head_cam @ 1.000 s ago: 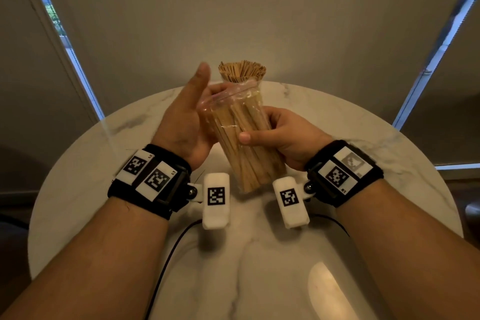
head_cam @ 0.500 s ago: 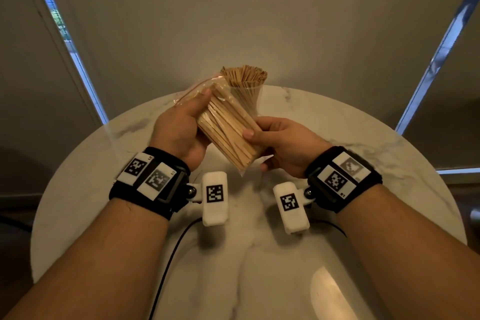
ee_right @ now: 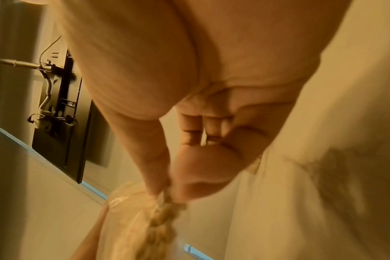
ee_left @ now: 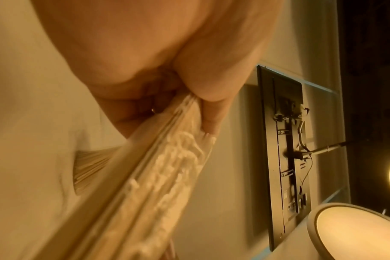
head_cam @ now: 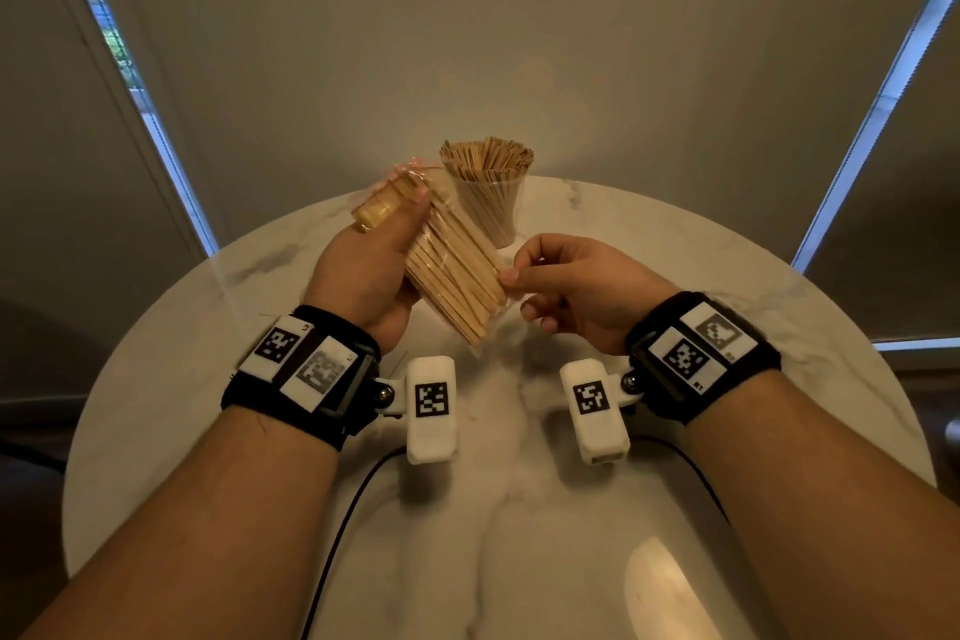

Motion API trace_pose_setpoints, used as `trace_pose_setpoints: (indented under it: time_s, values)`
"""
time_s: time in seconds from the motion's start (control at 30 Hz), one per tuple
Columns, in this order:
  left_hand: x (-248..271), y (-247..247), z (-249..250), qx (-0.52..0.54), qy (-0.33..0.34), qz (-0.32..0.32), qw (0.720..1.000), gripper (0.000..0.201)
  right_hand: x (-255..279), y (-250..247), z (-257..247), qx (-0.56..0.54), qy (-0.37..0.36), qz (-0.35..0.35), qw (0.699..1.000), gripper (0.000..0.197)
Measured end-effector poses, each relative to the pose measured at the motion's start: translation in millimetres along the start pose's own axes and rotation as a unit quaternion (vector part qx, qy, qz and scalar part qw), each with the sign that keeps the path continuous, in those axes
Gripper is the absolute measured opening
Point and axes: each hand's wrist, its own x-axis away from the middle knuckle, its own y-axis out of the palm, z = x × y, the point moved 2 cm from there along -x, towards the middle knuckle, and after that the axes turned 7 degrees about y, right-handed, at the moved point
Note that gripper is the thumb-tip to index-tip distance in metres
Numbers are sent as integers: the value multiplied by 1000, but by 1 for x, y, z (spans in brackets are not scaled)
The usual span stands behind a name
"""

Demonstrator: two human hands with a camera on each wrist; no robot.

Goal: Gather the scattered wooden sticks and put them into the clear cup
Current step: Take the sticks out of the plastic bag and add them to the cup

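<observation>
A clear plastic bag of wooden sticks [head_cam: 452, 270] is held tilted above the table, its top toward the upper left. My left hand [head_cam: 371, 265] grips the bag's upper half, thumb across its front. My right hand [head_cam: 566, 286] pinches the bag's plastic at its lower right edge between thumb and forefinger. In the right wrist view that pinch closes on crumpled plastic [ee_right: 165, 202]. The left wrist view shows the sticks in their wrap [ee_left: 158, 176] running down from my palm. Behind the bag stands the clear cup [head_cam: 491, 208], packed with upright wooden sticks [head_cam: 487, 159].
The round white marble table [head_cam: 727, 327] carries the cup near its far edge. Black cables [head_cam: 343, 520] trail from the wrist cameras across its near side. Grey blinds and window strips stand beyond the table.
The bag has tipped from near upright to slanting left. My right hand slid off the bundle's side to pinch the plastic at its lower edge. My left thumb closed over the bag.
</observation>
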Motion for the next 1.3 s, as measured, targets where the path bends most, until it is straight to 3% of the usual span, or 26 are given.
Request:
trace_pose_setpoints:
  time_s: [0.13, 0.23, 0.37, 0.47, 0.6, 0.63, 0.77, 0.93, 1.0, 1.1, 1.2, 1.3]
  values:
    - [7, 11, -9, -17, -35, -56, 998, 31, -3, 6, 5, -35, 16, -38, 999, 15]
    - [7, 11, -9, -37, -6, -88, 995, 34, -3, 8, 7, -28, 23, -51, 998, 24]
    - [9, 10, -9, -32, -1, -100, 994, 36, 0, 14, 7, 16, 20, -76, 997, 17]
    - [11, 11, -8, 8, -36, -114, 993, 36, 2, 5, -2, 26, -26, -2, 999, 12]
    - [18, 17, -11, -9, -71, -190, 979, 38, 4, -2, -13, -41, -62, 12, 997, 60]
    - [19, 18, -12, -25, -69, -212, 974, 43, 5, 1, -13, -28, -63, 5, 998, 63]
    - [22, 21, -15, -105, -64, -241, 963, 48, 5, 3, -11, -54, -90, 50, 993, 34]
    - [23, 20, -14, -88, -91, -234, 964, 40, 5, 6, -8, -93, -61, 12, 994, 52]
    - [24, 20, -15, -88, -98, -239, 962, 35, 4, 8, -6, -64, -61, 33, 996, 43]
    - [23, 20, -17, -82, -104, -237, 963, 29, 6, 3, -11, -115, -97, 65, 987, 36]
    - [23, 20, -15, -78, -103, -241, 962, 26, 7, 1, -12, -126, -79, 39, 988, 43]
    - [25, 22, -15, -91, -103, -238, 961, 22, 4, 2, -11, -106, -94, 31, 989, 33]
